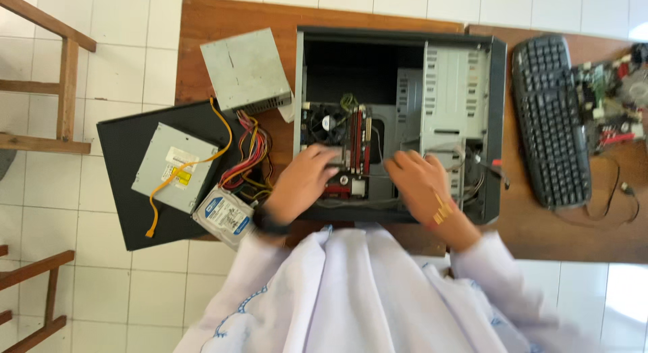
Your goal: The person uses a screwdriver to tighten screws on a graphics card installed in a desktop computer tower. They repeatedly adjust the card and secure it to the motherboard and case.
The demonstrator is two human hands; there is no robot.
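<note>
Blurred hands [364,177] over motherboard [344,147]

A grey metal power supply box [247,68] with a bundle of red and yellow cables [251,154] lay left of the fingers. Farther left sat a silver optical drive [173,167] on a black side panel [121,191], with a blue-labelled hard disk [224,214] beside it. A black keyboard [550,120] rested well right of the fingers.

matt grey metal computer case [498,123] (bare steel inside) on a smooth wooden table [229,15].

Two drives [174,165], one keyboard [550,120]
</note>
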